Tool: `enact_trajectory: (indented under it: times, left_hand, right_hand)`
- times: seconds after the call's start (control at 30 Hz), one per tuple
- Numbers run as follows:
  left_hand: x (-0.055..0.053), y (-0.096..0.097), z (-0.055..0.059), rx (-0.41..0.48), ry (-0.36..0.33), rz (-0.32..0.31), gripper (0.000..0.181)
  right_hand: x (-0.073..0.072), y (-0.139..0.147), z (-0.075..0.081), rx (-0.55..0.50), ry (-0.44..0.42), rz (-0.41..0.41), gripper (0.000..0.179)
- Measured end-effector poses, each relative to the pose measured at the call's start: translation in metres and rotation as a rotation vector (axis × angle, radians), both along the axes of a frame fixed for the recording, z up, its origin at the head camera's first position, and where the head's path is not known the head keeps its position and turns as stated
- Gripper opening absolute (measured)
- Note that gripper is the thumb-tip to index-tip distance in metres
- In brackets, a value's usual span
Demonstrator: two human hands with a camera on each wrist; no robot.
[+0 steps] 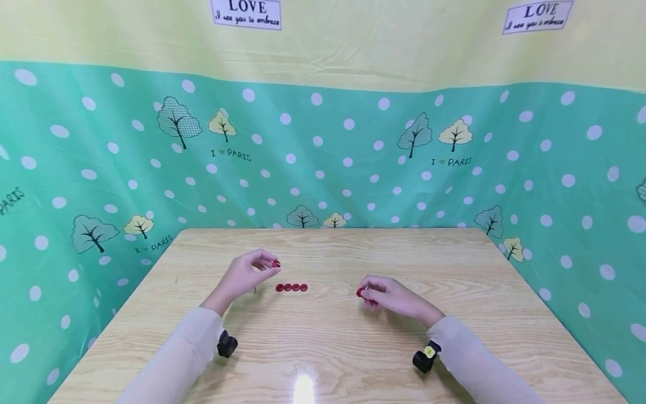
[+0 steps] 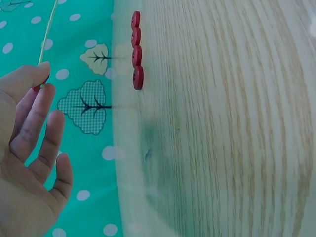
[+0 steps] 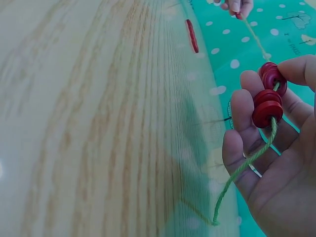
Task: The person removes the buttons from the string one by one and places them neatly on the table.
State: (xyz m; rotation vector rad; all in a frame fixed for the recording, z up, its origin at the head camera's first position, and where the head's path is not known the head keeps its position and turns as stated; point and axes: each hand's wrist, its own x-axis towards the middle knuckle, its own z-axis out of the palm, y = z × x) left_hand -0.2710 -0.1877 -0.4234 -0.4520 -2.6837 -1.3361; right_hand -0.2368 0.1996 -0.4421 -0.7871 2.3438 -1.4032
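Observation:
Between thumb and index finger, my left hand [image 1: 247, 273] pinches a red button [image 1: 275, 264] above the table. A thin yellow-green cord [image 2: 48, 29] runs from that pinch. My right hand [image 1: 393, 296], also raised, holds several red buttons [image 3: 268, 112] strung on the same cord, with its thumb and fingers on them. In the right wrist view the cord's tail [image 3: 242, 167] hangs below these buttons, and the other part stretches up to the left hand. Several more red buttons [image 1: 291, 288] lie in a touching row on the table between the hands, closer to the left one.
The pale wood-grain table [image 1: 323, 348] reaches back to a green dotted curtain [image 1: 333, 146] with printed trees, which also closes both sides. Black wrist cameras are strapped at the left cuff [image 1: 227, 343] and right cuff [image 1: 425, 358].

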Motion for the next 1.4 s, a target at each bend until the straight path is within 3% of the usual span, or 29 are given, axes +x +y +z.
enact_trajectory:
  times: [1.4]
  left_hand:
    - [-0.0016, -0.0076, -0.0035, -0.055, -0.013, 0.011, 0.023]
  right_hand:
    - [-0.0006, 0.0028, -0.0021, -0.005, -0.016, -0.006, 0.027]
